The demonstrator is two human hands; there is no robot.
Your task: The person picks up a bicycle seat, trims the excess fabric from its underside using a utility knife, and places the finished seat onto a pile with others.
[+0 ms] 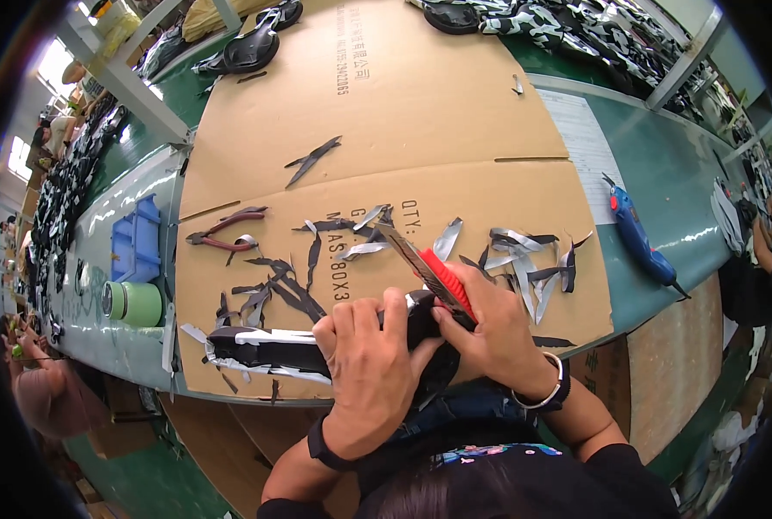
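Observation:
My right hand (498, 324) grips a utility knife (442, 281) with a red handle, its blade end pointing up and to the left over the cardboard. My left hand (370, 368) curls its fingers over a long black padded piece (269, 353) at the near edge of the cardboard and holds it down. White or silvery strips run along the sides of that piece. Its right end lies beneath my hands, where its shape is partly hidden. Cut strips of black and silver tape (295, 294) are scattered just beyond both hands.
Flattened cardboard (438, 104) covers the green table. Red-handled pliers (230, 233) lie to the left, near a blue bin (136, 240) and a green cup (135, 304). At right are a blue hand tool (637, 235) and a paper sheet (581, 130). Black padded pieces (252, 48) rest at the far side.

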